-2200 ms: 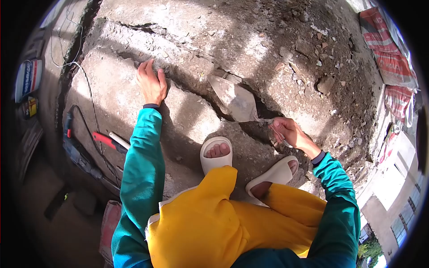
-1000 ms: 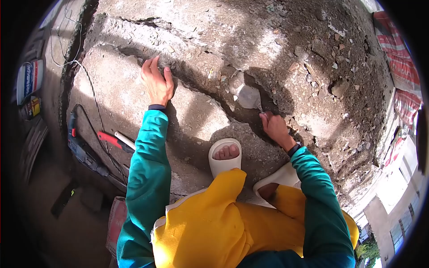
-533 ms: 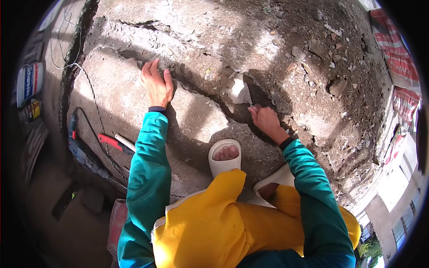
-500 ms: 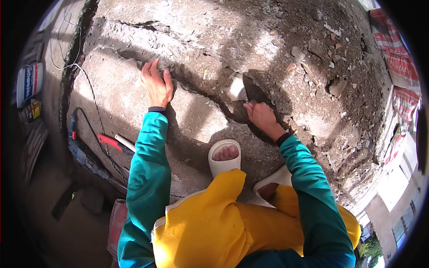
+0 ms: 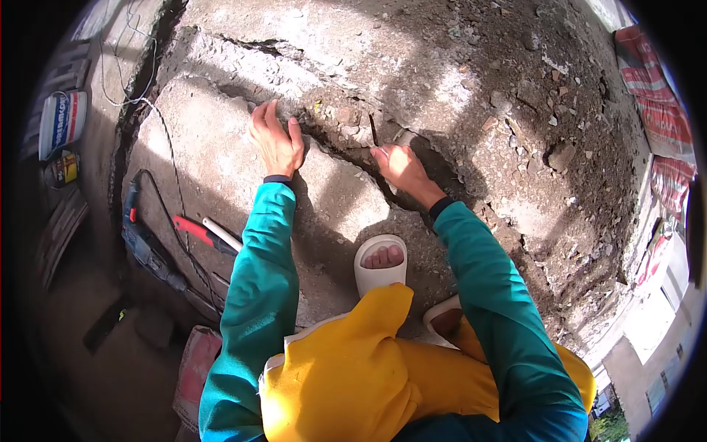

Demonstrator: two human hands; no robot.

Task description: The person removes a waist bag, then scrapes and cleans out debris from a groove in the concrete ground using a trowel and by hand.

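Note:
My left hand [image 5: 278, 144] rests on the edge of a broken concrete slab [image 5: 213, 140], fingers spread and thumb apart, holding nothing. My right hand [image 5: 400, 166] is closed over the crack [image 5: 342, 152] along that slab. A thin, dark flat blade [image 5: 373, 130] sticks up from its fingers, seen nearly edge-on. Most of this tool is hidden by the hand, so its exact kind is unclear. Loose soil and stones [image 5: 347, 116] lie beside the blade, and a shaded hollow [image 5: 440, 158] is just right of the hand.
A corded power tool [image 5: 151, 250] and a red-and-black handled tool [image 5: 204, 233] lie left on the slab. A white bucket [image 5: 62, 124] stands further left. Red-striped sacks [image 5: 652, 96] sit at the right. My sandalled foot [image 5: 381, 259] is near the crack.
My right hand has moved left and up along the crack. The blade, broad and bright before, now shows edge-on. My left hand keeps its place on the slab; the view has shifted slightly.

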